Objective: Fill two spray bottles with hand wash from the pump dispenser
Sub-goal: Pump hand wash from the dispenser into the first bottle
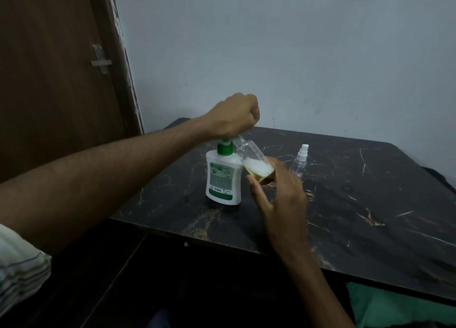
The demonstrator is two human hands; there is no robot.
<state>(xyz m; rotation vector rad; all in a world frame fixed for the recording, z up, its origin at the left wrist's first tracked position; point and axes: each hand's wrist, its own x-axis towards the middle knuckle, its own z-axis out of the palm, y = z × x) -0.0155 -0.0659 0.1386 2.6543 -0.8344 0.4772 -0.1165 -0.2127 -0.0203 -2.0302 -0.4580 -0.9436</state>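
Left hand [234, 116], fisted, presses the pump [225, 146]; right hand [276, 192] grips the tilted bottle [254, 161]. Best keep its mouth under the spout, pressing slowly.

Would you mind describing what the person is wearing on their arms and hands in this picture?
Both forearms are bare to the elbow. The left hand and right hand wear no gloves, and no rings, watch or bracelets show. Only at the lower left edge appears a light sleeve with thin dark stripes, bunched above the left elbow.
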